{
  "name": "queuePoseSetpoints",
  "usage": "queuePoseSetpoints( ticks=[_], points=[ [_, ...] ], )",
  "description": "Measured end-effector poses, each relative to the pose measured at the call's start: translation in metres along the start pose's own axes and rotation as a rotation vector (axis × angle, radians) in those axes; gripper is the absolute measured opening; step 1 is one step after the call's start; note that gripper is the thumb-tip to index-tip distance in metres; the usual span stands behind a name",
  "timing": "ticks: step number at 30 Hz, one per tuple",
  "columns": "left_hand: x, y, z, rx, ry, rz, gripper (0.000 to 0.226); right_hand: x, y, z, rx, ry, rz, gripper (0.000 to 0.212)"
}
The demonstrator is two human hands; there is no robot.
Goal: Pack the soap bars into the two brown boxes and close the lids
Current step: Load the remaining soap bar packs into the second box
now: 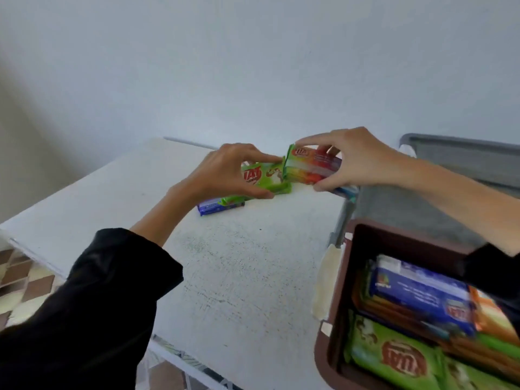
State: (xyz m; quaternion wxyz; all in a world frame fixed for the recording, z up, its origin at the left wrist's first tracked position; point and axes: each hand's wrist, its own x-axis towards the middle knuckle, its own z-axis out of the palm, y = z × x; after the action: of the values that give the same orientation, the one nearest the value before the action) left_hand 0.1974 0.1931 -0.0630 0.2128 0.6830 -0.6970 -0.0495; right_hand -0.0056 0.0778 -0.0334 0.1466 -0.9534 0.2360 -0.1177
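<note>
I read "UAT" in red on the green soap bar (264, 178) in my left hand (225, 173), same badge on the boxed green bar (394, 358) below my right hand (356, 159), orange bar (309, 168) in that hand unreadable

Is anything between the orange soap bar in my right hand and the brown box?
Nothing visible does. The right hand holds the orange soap bar, and the brown box nearer the camera is open.
</note>
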Motion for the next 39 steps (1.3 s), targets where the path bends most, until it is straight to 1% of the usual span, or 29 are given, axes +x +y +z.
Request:
queuePoseSetpoints(
  ticks=[2,4,9,14,16,18,20,21,23,26,29,32,35,39],
  points=[
    [0.005,0.035,-0.001,-0.016,-0.042,0.128,0.064,-0.041,0.001,-0.023,-0.044,0.000,0.043,0.073],
    [0.006,0.068,0.008,0.002,-0.113,0.235,0.067,-0.084,0.004,-0.036,-0.077,-0.047,0.102,0.074],
    [-0.005,0.131,0.055,0.075,-0.256,0.499,0.067,-0.180,0.019,-0.036,-0.027,-0.181,0.244,0.073],
    [-0.021,0.170,0.099,0.102,-0.401,0.592,0.066,-0.243,0.034,-0.011,0.053,-0.258,0.325,0.073],
    [-0.025,0.180,0.115,0.151,-0.444,0.624,0.066,-0.258,0.038,0.002,0.039,-0.315,0.337,0.074],
    [-0.029,0.190,0.129,0.233,-0.484,0.653,0.066,-0.267,0.040,0.017,-0.058,-0.386,0.352,0.076],
    [-0.033,0.197,0.137,0.248,-0.523,0.653,0.065,-0.271,0.040,0.032,-0.215,-0.473,0.364,0.076],
    [-0.036,0.201,0.139,0.267,-0.522,0.670,0.065,-0.272,0.040,0.038,-0.284,-0.513,0.367,0.076],
    [-0.038,0.207,0.144,0.368,-0.490,0.720,0.064,-0.272,0.039,0.046,-0.347,-0.560,0.379,0.074],
    [-0.040,0.210,0.155,0.489,-0.554,0.714,0.060,-0.272,0.038,0.051,-0.365,-0.576,0.388,0.074],
    [-0.041,0.215,0.161,0.565,-0.564,0.764,0.057,-0.274,0.037,0.053,-0.380,-0.564,0.390,0.073],
    [-0.041,0.214,0.163,0.546,-0.605,0.732,0.053,-0.275,0.037,0.054,-0.375,-0.551,0.386,0.072],
    [-0.038,0.214,0.162,0.515,-0.593,0.776,0.043,-0.274,0.037,0.055,-0.387,-0.535,0.374,0.073],
    [-0.035,0.212,0.164,0.510,-0.624,0.794,0.044,-0.271,0.038,0.055,-0.400,-0.549,0.366,0.074]
  ],
)
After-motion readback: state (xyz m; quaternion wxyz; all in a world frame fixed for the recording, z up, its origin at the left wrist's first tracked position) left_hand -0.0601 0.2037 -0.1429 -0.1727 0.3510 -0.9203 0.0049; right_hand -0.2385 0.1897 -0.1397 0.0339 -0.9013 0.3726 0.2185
